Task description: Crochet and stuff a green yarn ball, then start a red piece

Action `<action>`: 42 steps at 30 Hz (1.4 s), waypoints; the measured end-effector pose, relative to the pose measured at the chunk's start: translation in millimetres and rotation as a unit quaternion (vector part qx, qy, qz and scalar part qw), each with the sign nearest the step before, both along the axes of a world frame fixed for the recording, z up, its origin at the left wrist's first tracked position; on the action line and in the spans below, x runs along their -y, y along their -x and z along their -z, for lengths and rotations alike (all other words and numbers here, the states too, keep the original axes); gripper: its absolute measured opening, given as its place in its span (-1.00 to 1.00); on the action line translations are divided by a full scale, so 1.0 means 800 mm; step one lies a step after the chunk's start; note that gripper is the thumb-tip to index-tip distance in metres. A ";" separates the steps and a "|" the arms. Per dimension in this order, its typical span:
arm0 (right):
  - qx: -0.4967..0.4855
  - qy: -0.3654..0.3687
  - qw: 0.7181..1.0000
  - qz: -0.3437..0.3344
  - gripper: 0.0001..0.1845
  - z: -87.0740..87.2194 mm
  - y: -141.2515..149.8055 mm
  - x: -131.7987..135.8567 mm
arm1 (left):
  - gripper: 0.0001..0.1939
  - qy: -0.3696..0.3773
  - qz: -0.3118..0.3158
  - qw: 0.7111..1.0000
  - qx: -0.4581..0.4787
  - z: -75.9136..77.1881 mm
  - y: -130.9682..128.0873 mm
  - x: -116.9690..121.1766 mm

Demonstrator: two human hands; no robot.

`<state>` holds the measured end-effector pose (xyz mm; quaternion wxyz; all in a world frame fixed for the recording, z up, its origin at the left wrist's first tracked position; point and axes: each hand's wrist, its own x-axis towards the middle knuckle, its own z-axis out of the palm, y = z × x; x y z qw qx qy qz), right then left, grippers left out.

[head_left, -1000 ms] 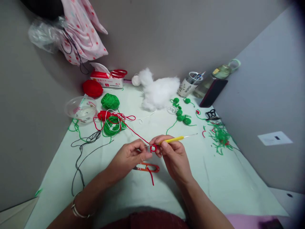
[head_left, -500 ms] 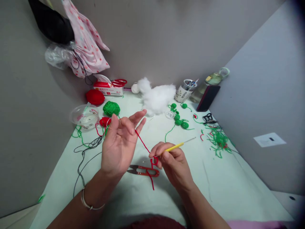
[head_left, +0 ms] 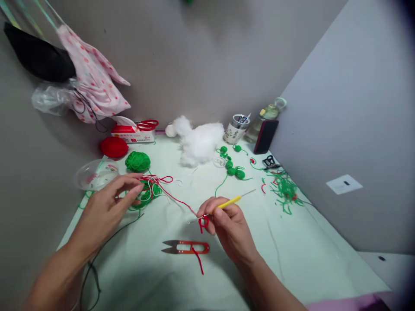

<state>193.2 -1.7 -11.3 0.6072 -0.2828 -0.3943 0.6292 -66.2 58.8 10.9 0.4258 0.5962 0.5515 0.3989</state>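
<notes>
My right hand (head_left: 228, 222) grips a crochet hook (head_left: 230, 202) with a yellow handle and metal ends. A small red crocheted loop (head_left: 203, 222) sits at its fingertips, by the hook's left end. From there a red yarn strand (head_left: 177, 198) runs up left to a tangle of red, white and green yarn (head_left: 151, 188). My left hand (head_left: 113, 201) is at that tangle's left side, fingers curled around red yarn; its exact grip is partly hidden. Thread snips (head_left: 186, 247) with orange handles lie below, a short red yarn piece across them.
Behind stand a green yarn ball (head_left: 138, 161), a red yarn ball (head_left: 114, 147), a clear bowl (head_left: 84, 175), a tissue box (head_left: 138, 136) and white stuffing (head_left: 202, 142). Rightward are small green crocheted balls (head_left: 231, 171), a pen can (head_left: 236, 129), a phone (head_left: 266, 137) and yarn scraps (head_left: 287, 190).
My left hand has let the red strand slip from its raised fingers and moved down left to the yarn tangle. My right hand keeps the crochet hook. The view has shifted rightward.
</notes>
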 end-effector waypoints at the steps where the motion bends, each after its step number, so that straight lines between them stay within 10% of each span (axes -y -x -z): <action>1: 0.004 0.001 1.000 0.001 -0.83 0.000 0.000 0.000 | -0.66 0.027 0.012 0.998 0.049 -0.003 -0.005 0.009; 6: 0.027 -0.008 1.000 -0.004 -0.82 0.005 0.003 0.003 | -0.32 0.149 0.207 0.910 0.328 -0.008 -0.079 0.046; 9: 0.032 -0.024 0.999 -0.011 -0.84 0.005 0.004 0.006 | -0.40 0.117 0.173 0.870 0.446 -0.009 -0.119 0.037; 13: 0.033 -0.052 0.998 0.027 -0.84 0.000 -0.001 0.006 | -0.27 -0.058 0.118 0.925 0.357 0.002 -0.125 0.025; 16: 0.050 -0.055 0.994 0.082 -0.84 0.000 -0.005 0.004 | -0.52 -0.129 0.151 0.966 0.168 0.021 -0.114 0.034; 24: 0.125 -0.052 0.984 0.118 -0.83 0.017 -0.005 0.005 | -0.63 0.134 0.118 0.938 0.297 0.038 -0.128 0.058; 42: 0.133 -0.044 0.983 0.119 -0.83 0.017 0.000 0.006 | -0.63 0.158 0.114 0.926 0.325 0.036 -0.126 0.060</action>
